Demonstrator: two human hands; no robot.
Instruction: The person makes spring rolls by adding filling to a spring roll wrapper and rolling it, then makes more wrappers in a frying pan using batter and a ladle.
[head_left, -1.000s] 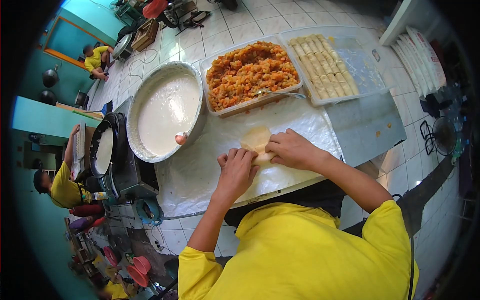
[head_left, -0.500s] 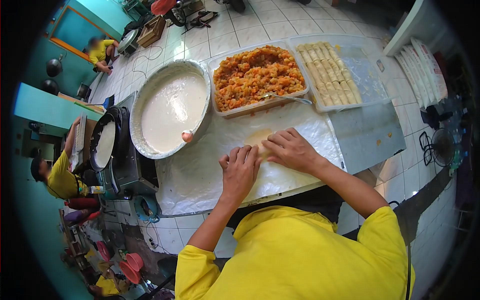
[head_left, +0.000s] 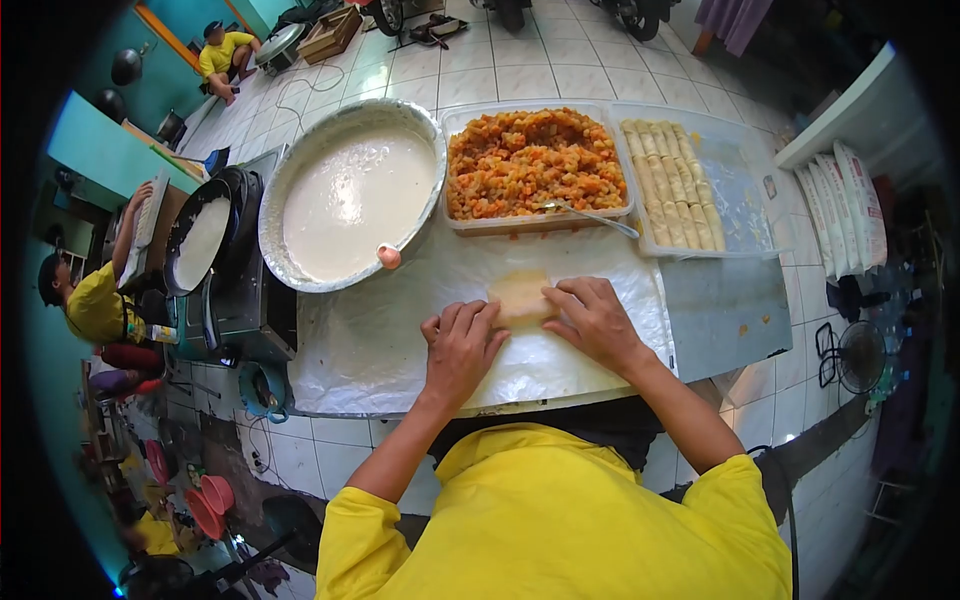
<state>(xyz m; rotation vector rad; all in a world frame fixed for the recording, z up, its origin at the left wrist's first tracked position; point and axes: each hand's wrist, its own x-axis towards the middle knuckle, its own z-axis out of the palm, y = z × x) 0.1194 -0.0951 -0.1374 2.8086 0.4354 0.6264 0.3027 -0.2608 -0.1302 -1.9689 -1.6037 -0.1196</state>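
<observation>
A thin, pale spring roll wrapper [head_left: 522, 297] lies on the plastic-covered tabletop, its near part folded over. At its left edge, my left hand [head_left: 462, 346] pinches with curled fingers. My right hand [head_left: 596, 322] grips the right edge with bent fingers, thumb pointing inward. Any filling inside the wrapper is hidden. Beyond the hands stands a clear tub of diced orange vegetable filling [head_left: 535, 160], with a metal spoon [head_left: 598, 219] resting on its rim. Finished rolls [head_left: 672, 185] lie in rows in the clear tray [head_left: 768, 205] to its right.
A large basin [head_left: 436, 190] of white batter stands left, an egg-like object [head_left: 388, 256] at its rim. Farther left are a pan [head_left: 203, 240] on a stove and a co-worker in yellow [head_left: 98, 300]. White sacks [head_left: 845, 210] and a fan [head_left: 860, 355] stand right.
My hands have moved apart, from close together over the wrapper to its two side edges, so more of it shows. The camera view has shifted slightly.
</observation>
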